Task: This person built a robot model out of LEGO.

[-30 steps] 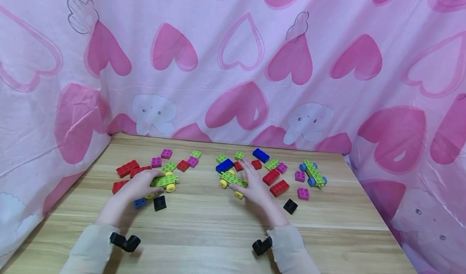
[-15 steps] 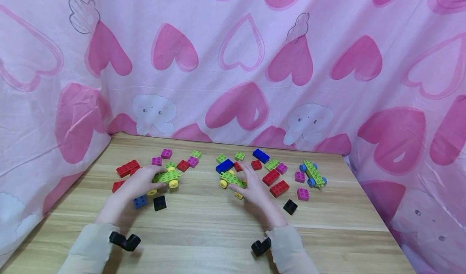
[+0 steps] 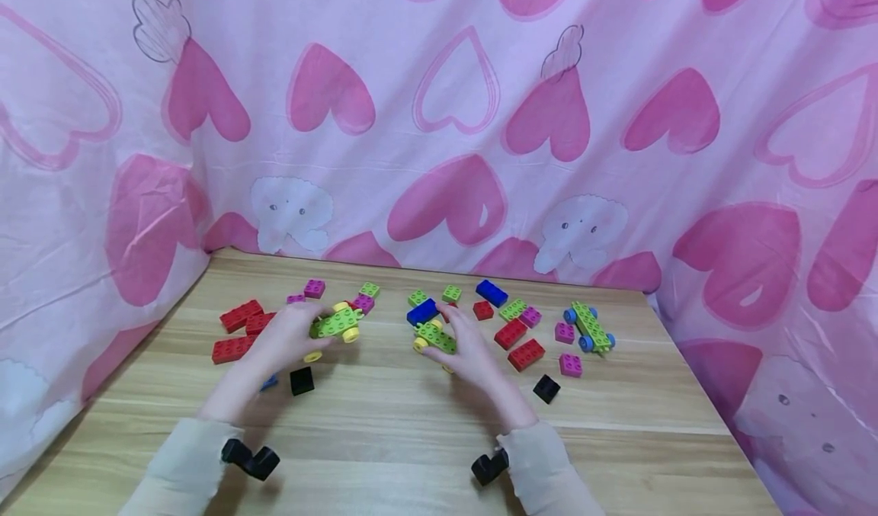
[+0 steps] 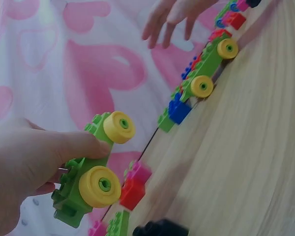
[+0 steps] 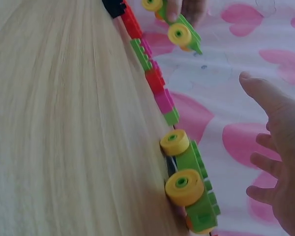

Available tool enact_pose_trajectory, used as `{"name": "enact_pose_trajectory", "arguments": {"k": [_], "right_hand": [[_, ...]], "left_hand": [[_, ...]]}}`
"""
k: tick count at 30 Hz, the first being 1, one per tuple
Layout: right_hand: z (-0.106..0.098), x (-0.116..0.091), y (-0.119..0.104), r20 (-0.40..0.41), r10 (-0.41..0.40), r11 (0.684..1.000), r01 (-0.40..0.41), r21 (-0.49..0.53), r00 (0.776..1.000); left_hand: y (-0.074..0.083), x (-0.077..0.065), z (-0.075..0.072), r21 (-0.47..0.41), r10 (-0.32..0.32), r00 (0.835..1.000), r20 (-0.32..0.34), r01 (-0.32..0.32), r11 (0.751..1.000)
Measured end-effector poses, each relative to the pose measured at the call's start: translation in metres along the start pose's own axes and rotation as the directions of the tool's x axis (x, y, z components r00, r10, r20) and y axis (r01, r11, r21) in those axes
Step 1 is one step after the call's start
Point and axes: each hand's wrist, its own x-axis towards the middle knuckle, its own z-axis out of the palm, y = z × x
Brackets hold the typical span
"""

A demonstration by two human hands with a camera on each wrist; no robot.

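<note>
My left hand (image 3: 291, 334) pinches a green toy car base with yellow wheels (image 4: 76, 189) between thumb and fingers. In the left wrist view this car base hangs above the table, tilted. A second green car base with yellow wheels (image 3: 434, 336) stands on the table further right. Over it hovers my right hand (image 3: 472, 348), thumb and fingers spread apart; the right wrist view shows a gap between the hand and this car base (image 5: 194, 182). A dark blue brick (image 3: 421, 312) lies just behind the second car base.
Red bricks (image 3: 240, 315) lie at the left, and a black brick (image 3: 302, 381) sits in front of the left hand. On the right are more red bricks (image 3: 526, 354), pink bricks (image 3: 571, 364) and a green car base with blue wheels (image 3: 590, 325). A pink curtain (image 3: 439, 120) hangs behind the table.
My left hand has lifted its car base off the table and carried it to the right. The right hand has shifted slightly left over the second car base, which stays put.
</note>
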Motion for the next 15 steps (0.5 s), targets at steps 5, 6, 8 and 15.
{"name": "enact_pose_trajectory", "arguments": {"k": [5, 6, 8, 15], "right_hand": [[0.004, 0.003, -0.008, -0.033, -0.022, 0.999, 0.023, 0.023, 0.999], [0.006, 0.003, -0.01, -0.04, -0.022, 0.999, 0.023, 0.028, 0.999], [0.009, 0.004, -0.012, -0.044, -0.021, 0.999, 0.022, 0.038, 0.999], [0.017, 0.006, -0.023, -0.008, -0.024, 0.996, 0.024, 0.08, 1.0]], "left_hand": [[0.01, 0.004, 0.005, -0.044, -0.013, 0.999, -0.036, 0.011, 0.999], [0.012, 0.005, 0.006, -0.053, -0.019, 0.999, -0.036, 0.017, 0.998], [0.016, 0.007, 0.007, -0.065, -0.032, 0.999, -0.037, 0.029, 0.997], [0.034, 0.013, 0.008, -0.068, -0.039, 0.997, -0.069, 0.034, 0.997]]}}
